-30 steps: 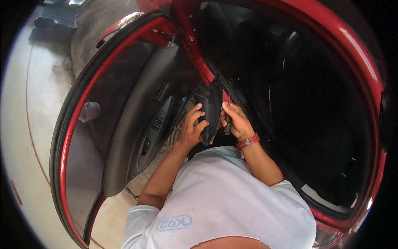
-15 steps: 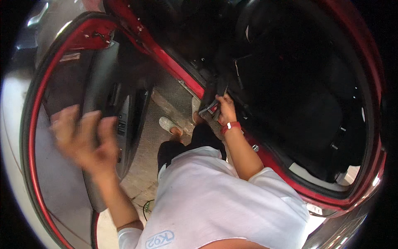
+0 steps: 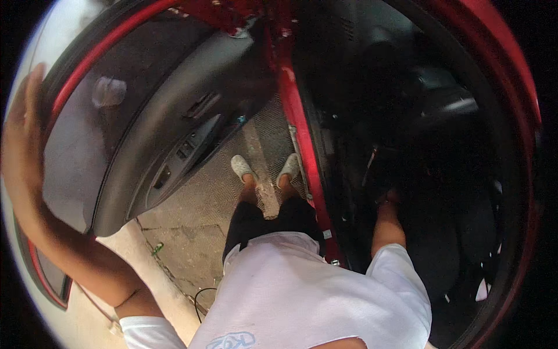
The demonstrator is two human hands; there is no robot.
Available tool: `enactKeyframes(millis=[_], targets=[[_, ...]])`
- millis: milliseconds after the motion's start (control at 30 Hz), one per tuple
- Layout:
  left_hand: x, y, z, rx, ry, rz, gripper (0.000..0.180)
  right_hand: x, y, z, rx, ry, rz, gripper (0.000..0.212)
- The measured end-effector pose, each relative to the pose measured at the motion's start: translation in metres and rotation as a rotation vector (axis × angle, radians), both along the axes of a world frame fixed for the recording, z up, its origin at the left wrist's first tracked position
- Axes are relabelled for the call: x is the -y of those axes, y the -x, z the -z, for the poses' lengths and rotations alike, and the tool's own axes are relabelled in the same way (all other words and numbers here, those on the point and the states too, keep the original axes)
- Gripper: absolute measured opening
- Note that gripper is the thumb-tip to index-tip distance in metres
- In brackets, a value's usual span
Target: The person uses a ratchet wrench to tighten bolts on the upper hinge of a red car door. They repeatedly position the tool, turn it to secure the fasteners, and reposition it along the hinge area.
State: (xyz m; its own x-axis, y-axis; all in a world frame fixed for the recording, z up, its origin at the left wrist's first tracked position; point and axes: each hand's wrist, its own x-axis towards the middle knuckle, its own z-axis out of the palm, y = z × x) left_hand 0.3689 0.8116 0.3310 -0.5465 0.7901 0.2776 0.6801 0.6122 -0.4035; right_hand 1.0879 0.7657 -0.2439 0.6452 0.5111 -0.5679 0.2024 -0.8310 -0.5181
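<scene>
My left hand (image 3: 24, 131) is raised at the far left, at the outer edge of the open red car door (image 3: 125, 36). Its fingers are stretched out next to the window frame; whether they touch it I cannot tell. My right hand (image 3: 389, 200) reaches into the dark car interior (image 3: 418, 157). Shadow hides its fingers and anything they might hold. A thin pale object (image 3: 370, 160) shows faintly just beyond that hand. Between my arms, the door's grey-black inner panel (image 3: 136, 122) carries window switches (image 3: 187, 146).
My feet, in light clogs (image 3: 239, 167), stand on textured paving (image 3: 186, 232) between the door and the red door sill (image 3: 302, 134). A black cable (image 3: 199, 299) curves over the ground near my left side. The door frame's dark seal (image 3: 517, 244) arches around the right.
My left hand has swung outward to the door's edge. My right hand, earlier closed on dark straps near the sill, is now deeper inside the car. The view has turned.
</scene>
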Motion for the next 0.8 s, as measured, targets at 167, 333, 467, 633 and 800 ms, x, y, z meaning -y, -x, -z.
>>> enactKeyframes(millis=[167, 333, 467, 633, 800], targets=[[0.04, 0.078, 0.014, 0.111, -0.157, 0.251, 0.06, -0.031, 0.013, 0.054, 0.485, -0.05, -0.651, 0.059], [0.025, 0.044, 0.016, 0.096, -0.178, 0.146, 0.053, -0.047, 0.047, 0.113, 0.449, -0.074, -0.708, 0.058], [0.02, 0.031, 0.018, -0.018, -0.134, 0.054, 0.051, -0.095, 0.056, 0.118, 0.032, -0.088, -0.415, 0.057], [0.016, 0.019, 0.015, 0.045, -0.191, 0.04, 0.051, -0.108, 0.087, 0.118, -0.033, -0.355, -0.307, 0.071], [0.013, 0.013, 0.014, 0.06, -0.194, -0.024, 0.047, -0.093, 0.126, 0.084, 0.145, -0.351, -0.529, 0.069]])
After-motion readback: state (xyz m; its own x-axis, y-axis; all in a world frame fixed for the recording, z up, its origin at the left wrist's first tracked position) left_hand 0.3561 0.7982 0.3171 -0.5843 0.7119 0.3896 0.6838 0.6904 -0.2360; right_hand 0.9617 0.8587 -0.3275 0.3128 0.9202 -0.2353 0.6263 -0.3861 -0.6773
